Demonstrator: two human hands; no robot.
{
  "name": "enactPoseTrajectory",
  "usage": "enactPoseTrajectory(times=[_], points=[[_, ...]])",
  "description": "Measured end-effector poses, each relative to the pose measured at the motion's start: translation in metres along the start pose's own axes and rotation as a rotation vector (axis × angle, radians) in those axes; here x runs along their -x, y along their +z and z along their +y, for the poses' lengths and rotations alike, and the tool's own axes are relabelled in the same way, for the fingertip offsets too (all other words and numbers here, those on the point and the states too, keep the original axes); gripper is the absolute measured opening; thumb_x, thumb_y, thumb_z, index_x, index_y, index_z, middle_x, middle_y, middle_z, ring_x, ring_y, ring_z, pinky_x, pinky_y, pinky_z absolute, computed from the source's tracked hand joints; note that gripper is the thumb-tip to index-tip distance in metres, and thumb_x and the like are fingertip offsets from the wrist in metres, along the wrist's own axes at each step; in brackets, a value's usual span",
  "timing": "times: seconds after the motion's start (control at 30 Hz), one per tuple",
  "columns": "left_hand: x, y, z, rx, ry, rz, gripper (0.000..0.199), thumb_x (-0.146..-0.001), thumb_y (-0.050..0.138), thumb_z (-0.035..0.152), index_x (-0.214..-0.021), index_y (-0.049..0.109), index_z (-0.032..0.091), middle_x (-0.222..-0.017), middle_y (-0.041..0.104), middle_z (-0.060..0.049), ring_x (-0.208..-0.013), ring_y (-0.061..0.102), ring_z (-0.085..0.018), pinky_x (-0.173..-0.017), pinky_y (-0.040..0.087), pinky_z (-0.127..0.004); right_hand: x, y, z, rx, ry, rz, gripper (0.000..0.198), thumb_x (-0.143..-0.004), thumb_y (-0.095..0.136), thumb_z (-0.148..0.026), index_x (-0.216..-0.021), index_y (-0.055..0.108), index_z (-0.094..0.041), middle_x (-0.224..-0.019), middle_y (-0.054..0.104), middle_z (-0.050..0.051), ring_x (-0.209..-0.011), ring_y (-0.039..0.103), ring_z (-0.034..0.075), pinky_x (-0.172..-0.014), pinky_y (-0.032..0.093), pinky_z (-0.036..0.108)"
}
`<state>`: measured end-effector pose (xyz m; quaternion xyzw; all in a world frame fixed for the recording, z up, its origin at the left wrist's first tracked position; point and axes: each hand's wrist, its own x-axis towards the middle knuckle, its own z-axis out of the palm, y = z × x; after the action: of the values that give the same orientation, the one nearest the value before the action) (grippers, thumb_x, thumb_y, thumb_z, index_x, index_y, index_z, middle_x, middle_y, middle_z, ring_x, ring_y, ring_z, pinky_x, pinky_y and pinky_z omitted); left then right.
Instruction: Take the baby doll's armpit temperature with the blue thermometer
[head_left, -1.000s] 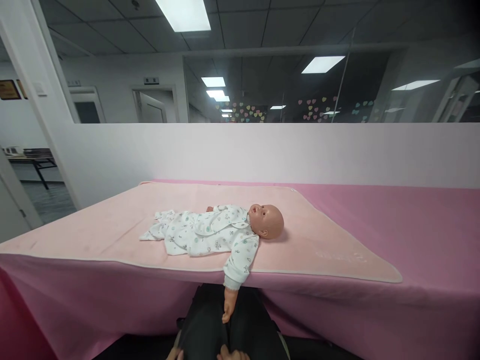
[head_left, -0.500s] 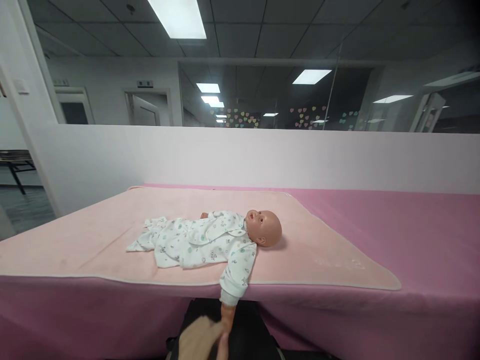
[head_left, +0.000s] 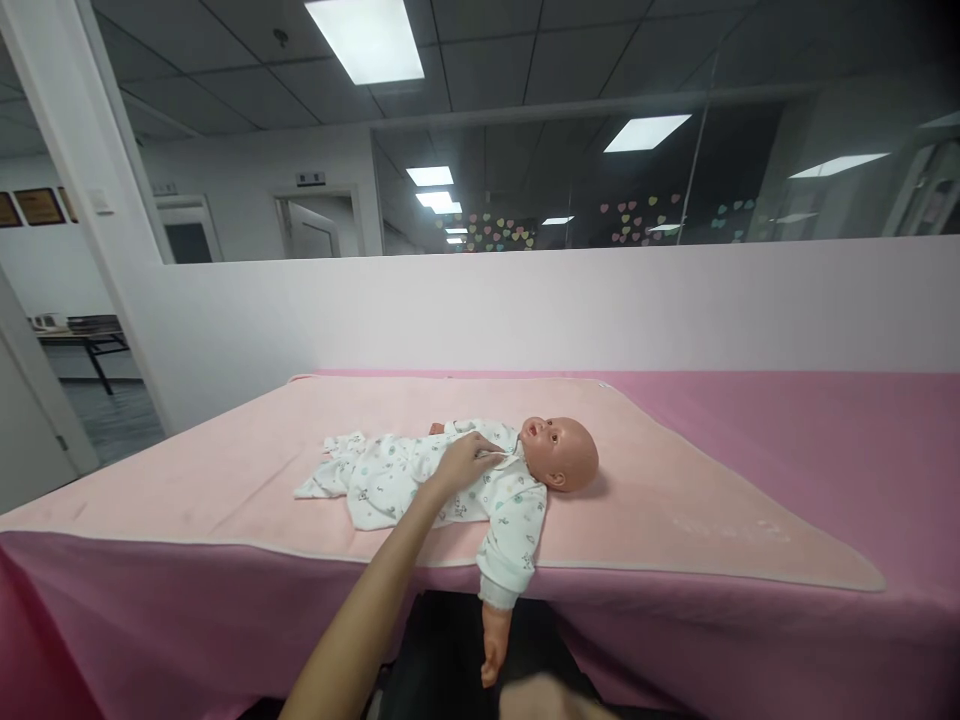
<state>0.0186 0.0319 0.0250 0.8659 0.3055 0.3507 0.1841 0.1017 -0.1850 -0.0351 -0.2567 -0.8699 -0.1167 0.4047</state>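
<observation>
A baby doll (head_left: 568,453) lies on its back, head to the right, in a white printed outfit (head_left: 390,478). My left hand (head_left: 469,462) reaches over its chest, fingers closed in a pinch on the cloth just below the collar. The doll's near sleeve (head_left: 510,540) hangs over the table's front edge, and its bare hand (head_left: 493,655) dangles above my dark-clothed lap. My right hand (head_left: 551,697) is at the bottom of the view, just below the doll's hand. It is smeared by motion and partly cut off, so its fingers cannot be made out.
A peach mat (head_left: 660,530) lies under the doll on a pink-covered table (head_left: 862,470). Behind the table stands a low white wall (head_left: 562,315) with glass above. At the far left are a door (head_left: 34,410) and a dark-legged table (head_left: 94,345).
My left hand has risen from beside the doll's dangling hand to its chest. The doll's hand is now free of my hands. The view has swung slightly left.
</observation>
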Motion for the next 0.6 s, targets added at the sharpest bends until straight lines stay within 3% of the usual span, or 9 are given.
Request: enactPoseTrajectory(times=[0.1, 0.17, 0.2, 0.3, 0.4, 0.6], points=[[-0.004, 0.000, -0.013, 0.333, -0.164, 0.133, 0.033, -0.074, 0.053, 0.043, -0.060, 0.061, 0.015, -0.056, 0.048, 0.001, -0.056, 0.043, -0.011, -0.054, 0.030, -0.022, -0.021, -0.005, 0.049, 0.079, 0.048, 0.026, 0.015, -0.084, 0.049, -0.032, -0.081, 0.062, -0.025, -0.079, 0.060, 0.002, -0.073, 0.056, 0.013, -0.061, 0.046, 0.025], [-0.006, 0.000, -0.020, 0.576, -0.261, 0.264, 0.034, -0.072, 0.055, 0.045, -0.058, 0.056, 0.014, -0.052, 0.043, 0.003, -0.052, 0.038, -0.009, -0.052, 0.030, -0.022, -0.046, -0.008, 0.088, 0.160, 0.118, 0.044, 0.025, -0.085, 0.043, -0.023, -0.067, 0.061, -0.020, -0.061, 0.057, 0.003, -0.063, 0.053, 0.014, -0.057, 0.041, 0.025], [-0.006, 0.001, -0.022, 0.662, -0.285, 0.313, 0.034, -0.071, 0.056, 0.046, -0.059, 0.055, 0.014, -0.054, 0.043, 0.003, -0.053, 0.038, -0.008, -0.053, 0.031, -0.022, -0.060, -0.008, 0.107, 0.287, 0.251, 0.012, 0.028, -0.085, 0.040, -0.022, -0.065, 0.060, -0.018, -0.061, 0.057, 0.004, -0.064, 0.054, 0.015, -0.059, 0.040, 0.026], [-0.003, 0.000, -0.024, 0.755, -0.288, 0.375, 0.031, -0.067, 0.061, 0.044, -0.061, 0.057, 0.014, -0.060, 0.047, 0.002, -0.059, 0.041, -0.009, -0.058, 0.034, -0.022, -0.098, -0.005, 0.148, 0.480, 0.540, -0.281, 0.023, -0.083, 0.039, -0.016, -0.079, 0.062, -0.016, -0.083, 0.064, 0.008, -0.081, 0.057, 0.017, -0.067, 0.041, 0.026], [0.000, -0.002, -0.022, 0.804, -0.276, 0.392, 0.030, -0.066, 0.063, 0.043, -0.063, 0.060, 0.013, -0.067, 0.052, 0.000, -0.067, 0.046, -0.010, -0.064, 0.037, -0.022, -0.119, 0.004, 0.168, 0.527, 0.746, -0.412, 0.026, -0.079, 0.039, -0.006, -0.090, 0.062, -0.012, -0.096, 0.064, 0.013, -0.086, 0.060, 0.019, -0.067, 0.042, 0.025], [0.003, -0.004, -0.019, 0.793, -0.238, 0.342, 0.029, -0.071, 0.060, 0.042, -0.069, 0.063, 0.013, -0.070, 0.057, -0.002, -0.076, 0.049, -0.012, -0.070, 0.038, -0.021, -0.135, 0.006, 0.174, 0.495, 0.900, -0.373, 0.017, -0.080, 0.049, -0.015, -0.082, 0.066, -0.014, -0.075, 0.067, 0.011, -0.075, 0.063, 0.020, -0.063, 0.045, 0.027]])
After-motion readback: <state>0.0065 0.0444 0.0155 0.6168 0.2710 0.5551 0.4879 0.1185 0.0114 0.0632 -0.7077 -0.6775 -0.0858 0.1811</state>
